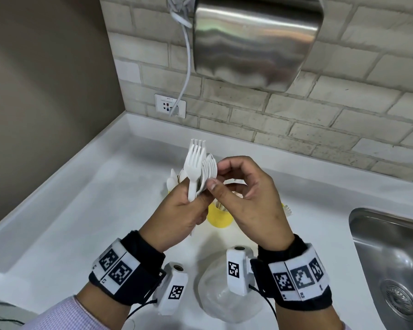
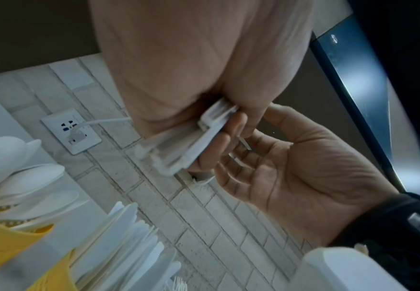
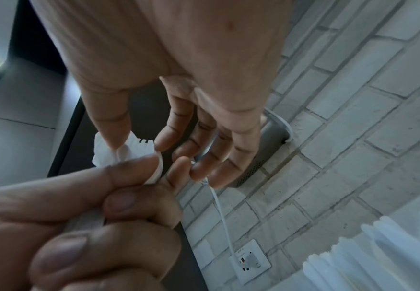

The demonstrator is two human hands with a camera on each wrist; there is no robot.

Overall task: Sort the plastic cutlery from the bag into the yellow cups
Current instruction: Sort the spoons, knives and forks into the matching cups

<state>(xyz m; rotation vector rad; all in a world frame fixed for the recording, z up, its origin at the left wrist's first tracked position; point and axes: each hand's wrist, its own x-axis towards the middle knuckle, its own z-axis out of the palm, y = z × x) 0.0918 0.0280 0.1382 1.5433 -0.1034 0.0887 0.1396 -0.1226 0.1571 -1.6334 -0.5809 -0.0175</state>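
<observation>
My left hand (image 1: 196, 198) grips a bundle of white plastic cutlery (image 1: 197, 163) by the handles, forks and spoons pointing up. My right hand (image 1: 216, 175) pinches the spoon heads (image 1: 210, 167) in that bundle between thumb and forefinger. In the left wrist view the handles (image 2: 191, 141) lie across the left fingers, with the right hand (image 2: 291, 167) beside them. In the right wrist view the thumb (image 3: 112, 122) presses on the white heads (image 3: 129, 149). A yellow cup (image 1: 219, 219) stands right below the hands. Another cup holds spoons (image 2: 17, 177), and one holds knives (image 2: 129, 236).
A crumpled clear plastic bag (image 1: 224, 298) lies on the white counter (image 1: 81, 222) near the front edge. A steel sink (image 1: 391, 258) is at the right. A steel hand dryer (image 1: 255, 39) hangs on the brick wall, its cable plugged into a socket (image 1: 169, 106).
</observation>
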